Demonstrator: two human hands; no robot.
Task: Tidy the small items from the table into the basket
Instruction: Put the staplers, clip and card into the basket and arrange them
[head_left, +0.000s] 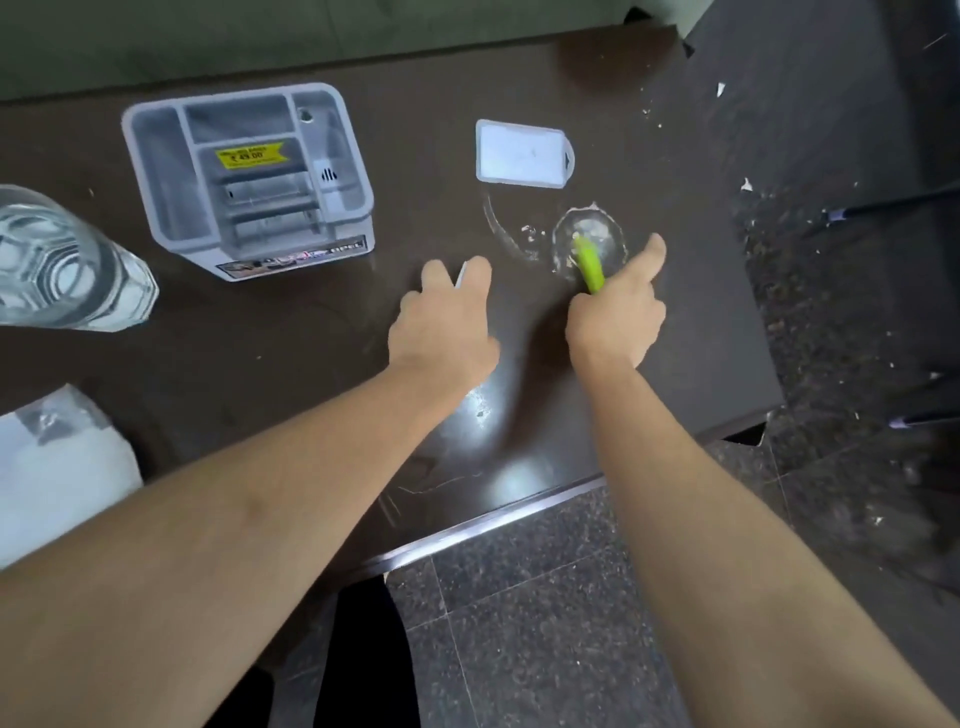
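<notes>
Gripping a green pen (589, 262), the right hand (618, 317) has curled fingers; the left hand (447, 322) pinches something small and white. The basket (249, 179) looks empty, and a white card holder (522, 153) waits on the table (311, 338), so tidying has barely begun

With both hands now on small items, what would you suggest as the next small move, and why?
Probably carry the green pen, gripped in the right hand, left to the grey basket; its compartments look empty. The left hand pinches a small white item nearer the basket.
</notes>
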